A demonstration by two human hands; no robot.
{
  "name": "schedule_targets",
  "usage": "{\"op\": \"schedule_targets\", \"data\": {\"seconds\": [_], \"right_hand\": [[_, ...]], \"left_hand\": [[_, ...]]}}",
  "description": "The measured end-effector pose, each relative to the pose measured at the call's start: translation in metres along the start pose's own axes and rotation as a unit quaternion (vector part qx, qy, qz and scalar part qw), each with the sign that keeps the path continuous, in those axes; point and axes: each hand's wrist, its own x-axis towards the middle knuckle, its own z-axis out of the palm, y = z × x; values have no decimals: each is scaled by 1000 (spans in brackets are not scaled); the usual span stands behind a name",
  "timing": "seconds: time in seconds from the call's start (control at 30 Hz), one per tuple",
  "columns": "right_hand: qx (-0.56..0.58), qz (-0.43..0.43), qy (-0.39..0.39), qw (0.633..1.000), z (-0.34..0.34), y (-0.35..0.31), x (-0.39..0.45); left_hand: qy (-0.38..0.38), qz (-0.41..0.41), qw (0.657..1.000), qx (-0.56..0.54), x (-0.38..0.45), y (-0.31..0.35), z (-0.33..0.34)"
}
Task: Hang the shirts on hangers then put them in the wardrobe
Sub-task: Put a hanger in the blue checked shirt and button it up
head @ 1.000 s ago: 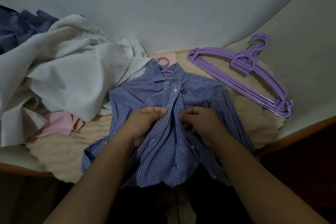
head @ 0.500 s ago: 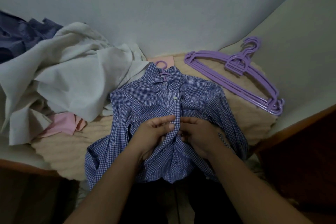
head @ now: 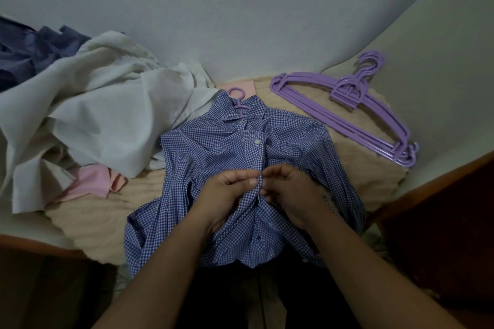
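blue checked shirt [head: 213, 157] lies on the bed [head: 307, 104], already on a hanger whose purple hook [head: 238, 95] pokes out at the collar. your left hand [head: 227, 195] and right hand [head: 291, 192] both pinch the front placket mid-chest, so you look to be buttoning it. next, finish that button, then lift by the hook; spare hangers [head: 347, 112] wait at right.

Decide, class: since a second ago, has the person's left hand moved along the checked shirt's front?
Yes. The left hand has moved up the checked shirt, nearer the fastened white button, and in toward the placket, where it meets the right hand.
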Motion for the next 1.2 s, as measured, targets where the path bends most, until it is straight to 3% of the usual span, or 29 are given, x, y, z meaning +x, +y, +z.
{"op": "schedule_targets", "data": {"seconds": [0.33,0.6,0.73,0.97,1.2], "right_hand": [[9,-1,-39,999,-3,-9,1],[-86,-66,-26,994,-3,-7,4],[-43,-61,-27,997,-1,-5,5],[-9,-49,-30,998,-1,-1,10],[-35,-74,44,996,2,-28,21]], "left_hand": [[0,4,999,47,1,3,-3],[-24,-2,999,44,3,2,-7],[-43,-6,998,48,3,3,-9],[-72,-76,993,-61,5,2,-14],[-52,7,990,134,14,27,-14]]}}
